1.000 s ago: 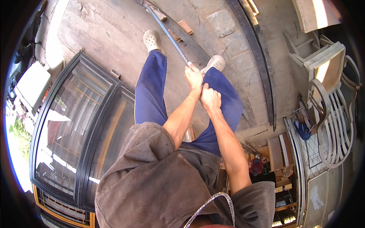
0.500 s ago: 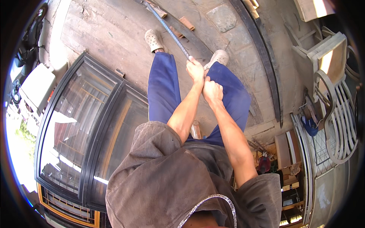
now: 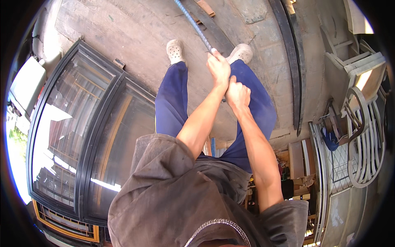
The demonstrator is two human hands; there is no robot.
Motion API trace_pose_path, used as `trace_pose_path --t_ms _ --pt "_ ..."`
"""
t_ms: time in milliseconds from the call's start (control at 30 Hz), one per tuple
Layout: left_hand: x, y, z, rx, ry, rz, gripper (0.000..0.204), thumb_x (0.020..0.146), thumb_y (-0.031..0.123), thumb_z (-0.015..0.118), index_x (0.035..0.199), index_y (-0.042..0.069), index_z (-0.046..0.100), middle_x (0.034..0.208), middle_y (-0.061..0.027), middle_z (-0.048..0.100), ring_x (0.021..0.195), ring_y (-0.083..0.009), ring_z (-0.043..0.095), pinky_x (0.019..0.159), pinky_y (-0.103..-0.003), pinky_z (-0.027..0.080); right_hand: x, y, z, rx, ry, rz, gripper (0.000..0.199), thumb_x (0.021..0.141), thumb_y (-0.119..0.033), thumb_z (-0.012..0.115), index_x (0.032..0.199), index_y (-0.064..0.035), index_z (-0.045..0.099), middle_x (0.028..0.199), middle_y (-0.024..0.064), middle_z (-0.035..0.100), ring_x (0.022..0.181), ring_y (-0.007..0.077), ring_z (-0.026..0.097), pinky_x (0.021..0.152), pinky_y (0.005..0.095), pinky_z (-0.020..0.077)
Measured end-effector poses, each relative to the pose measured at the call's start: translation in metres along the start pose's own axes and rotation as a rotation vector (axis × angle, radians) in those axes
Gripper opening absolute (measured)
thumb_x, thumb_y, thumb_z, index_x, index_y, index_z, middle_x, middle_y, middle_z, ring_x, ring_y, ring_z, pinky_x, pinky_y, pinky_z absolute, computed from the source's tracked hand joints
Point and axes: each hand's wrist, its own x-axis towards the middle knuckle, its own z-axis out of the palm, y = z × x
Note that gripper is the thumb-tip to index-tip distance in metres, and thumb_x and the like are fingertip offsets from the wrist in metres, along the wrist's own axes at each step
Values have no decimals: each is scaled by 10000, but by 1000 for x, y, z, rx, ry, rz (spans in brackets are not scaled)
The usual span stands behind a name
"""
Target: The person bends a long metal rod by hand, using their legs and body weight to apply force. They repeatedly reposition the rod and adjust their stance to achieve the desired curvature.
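A long bluish-grey ribbed steel bar (image 3: 193, 24) slants from the top edge of the view down to my hands, between my feet. My left hand (image 3: 218, 68) is wrapped round it, farther forward. Just behind and to the right, my right hand (image 3: 238, 94) is closed in a fist beside my left wrist, in line with the bar. The bar's stretch between and under the hands is mostly hidden; a small dark tip (image 3: 223, 100) shows beside the right fist. The bar's far end is out of view.
Flat dark metal strips (image 3: 290, 61) curve along the floor at right, and another strip (image 3: 214, 31) lies by my right shoe. A brick-coloured block (image 3: 205, 8) sits at the top. A black-framed glass cabinet (image 3: 82, 136) stands left; a chair (image 3: 366, 136) stands right.
The view has shifted, so the bar's far end and some floor pieces have slid out past the top edge. Both hands sit slightly farther right in view, still closed.
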Motion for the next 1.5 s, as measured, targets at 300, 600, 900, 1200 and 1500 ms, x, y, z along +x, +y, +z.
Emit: trace_pose_path --t_ms 300,600,900,1200,1500 --pt "3 -4 18 4 60 -2 453 1009 293 351 852 -92 533 752 -320 601 762 -512 588 635 -528 432 12 11 -10 -57 -5 -18 248 883 -158 432 999 6 577 784 230 681 755 382 686 705 498 529" --pt "-10 -5 40 -153 68 96 504 1011 312 373 746 -94 514 675 -319 554 628 -462 546 605 -511 423 10 34 -27 -103 19 -17 222 872 -150 468 959 15 590 808 244 673 756 373 685 703 493 532" --pt "3 30 -41 -335 -169 -126 476 1010 346 350 819 -55 520 622 -184 564 545 -306 594 495 -422 467 -39 -41 -85 94 70 -54 281 860 -217 558 969 40 583 811 291 648 815 445 650 748 533 504" --pt "18 80 -124 -692 -427 -282 322 1017 321 382 854 49 437 607 -20 442 447 -119 434 401 -287 395 -66 -114 -143 183 33 -104 260 864 -198 549 874 49 626 829 264 662 822 408 665 755 487 522" --pt "36 46 -172 -1097 -719 -538 238 1010 290 445 899 81 425 650 0 387 473 -78 335 402 -223 304 -77 -142 -112 489 -112 -74 308 908 -205 512 860 95 558 795 327 617 843 468 626 752 515 494"
